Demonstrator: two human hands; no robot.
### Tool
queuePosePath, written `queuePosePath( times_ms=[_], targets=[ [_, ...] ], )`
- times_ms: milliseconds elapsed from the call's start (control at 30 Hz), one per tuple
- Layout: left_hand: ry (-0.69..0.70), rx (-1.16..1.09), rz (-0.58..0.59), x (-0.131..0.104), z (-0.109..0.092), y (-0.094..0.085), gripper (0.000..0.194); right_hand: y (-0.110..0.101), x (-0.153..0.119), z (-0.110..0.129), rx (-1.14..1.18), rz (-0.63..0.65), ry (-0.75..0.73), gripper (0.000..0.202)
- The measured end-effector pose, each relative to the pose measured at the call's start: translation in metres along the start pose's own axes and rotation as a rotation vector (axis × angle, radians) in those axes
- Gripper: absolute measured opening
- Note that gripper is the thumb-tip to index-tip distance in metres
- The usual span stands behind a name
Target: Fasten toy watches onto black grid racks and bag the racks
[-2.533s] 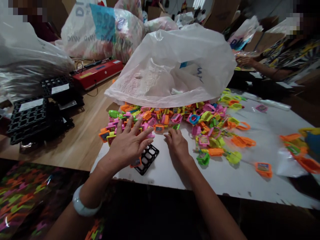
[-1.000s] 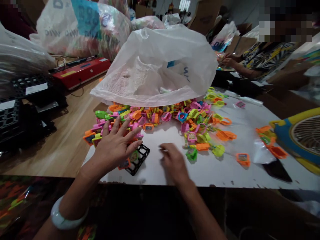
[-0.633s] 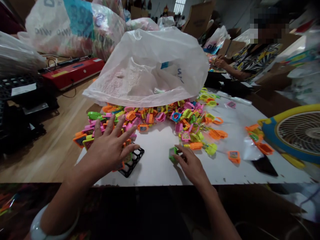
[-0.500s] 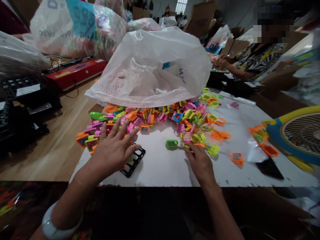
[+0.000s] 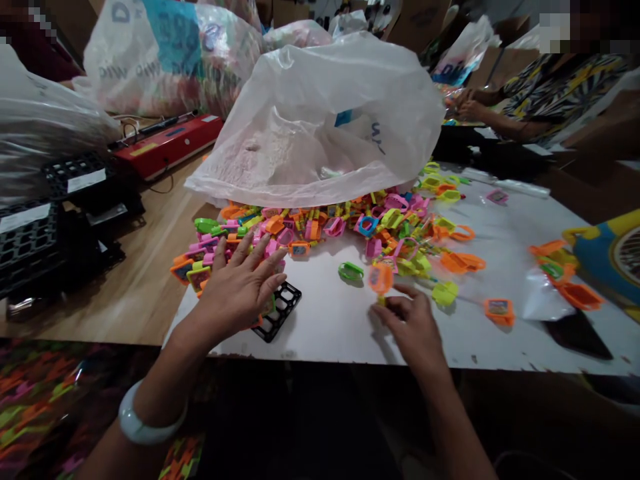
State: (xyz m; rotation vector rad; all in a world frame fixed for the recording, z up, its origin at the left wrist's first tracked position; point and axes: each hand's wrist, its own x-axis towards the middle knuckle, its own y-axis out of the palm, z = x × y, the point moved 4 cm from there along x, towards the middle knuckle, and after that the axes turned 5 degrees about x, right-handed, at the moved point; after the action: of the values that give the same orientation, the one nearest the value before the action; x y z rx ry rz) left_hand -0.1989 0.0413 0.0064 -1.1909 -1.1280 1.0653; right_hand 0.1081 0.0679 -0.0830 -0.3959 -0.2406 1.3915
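Note:
My left hand [image 5: 235,293] lies flat with fingers spread over colourful plastic toys, which look like toy watches, and over the near side of a black grid tray [image 5: 289,303]. In my right hand [image 5: 413,320], thumb and fingers pinch the yellow end of an orange toy watch [image 5: 381,277], raised just above the white board. Close by on the board lies a green toy watch [image 5: 351,271]. A heap of pink, orange, yellow and green toy watches [image 5: 393,220] spreads out beyond both hands.
A large translucent plastic bag [image 5: 320,127] stands over the back of the heap. To the left are stacked black trays [image 5: 30,233] and a red machine [image 5: 170,143]. At right are a dark phone-like slab [image 5: 580,333], a fan [image 5: 610,260] and another person's hands [image 5: 467,107].
My right hand has picked up an orange toy watch. The green one now lies on the board, apart from the fingers. My left hand stays spread; the view has shifted.

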Motion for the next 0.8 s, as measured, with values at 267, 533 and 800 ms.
queuePosePath(
  times_ms=[267, 533, 800],
  targets=[
    [0.031, 0.021, -0.044, -0.002, 0.002, 0.001, 0.051, 0.145, -0.033, 0.045, 0.476, 0.564, -0.104, 0.027],
    [0.059, 0.034, -0.072, -0.003, 0.002, 0.003, 0.05, 0.176, -0.035, 0.04, 0.37, 0.529, -0.241, 0.03],
    [0.06, 0.029, -0.096, -0.003, 0.003, 0.006, 0.054, 0.175, -0.037, 0.047, 0.208, 0.486, -0.407, 0.026]
  ],
)
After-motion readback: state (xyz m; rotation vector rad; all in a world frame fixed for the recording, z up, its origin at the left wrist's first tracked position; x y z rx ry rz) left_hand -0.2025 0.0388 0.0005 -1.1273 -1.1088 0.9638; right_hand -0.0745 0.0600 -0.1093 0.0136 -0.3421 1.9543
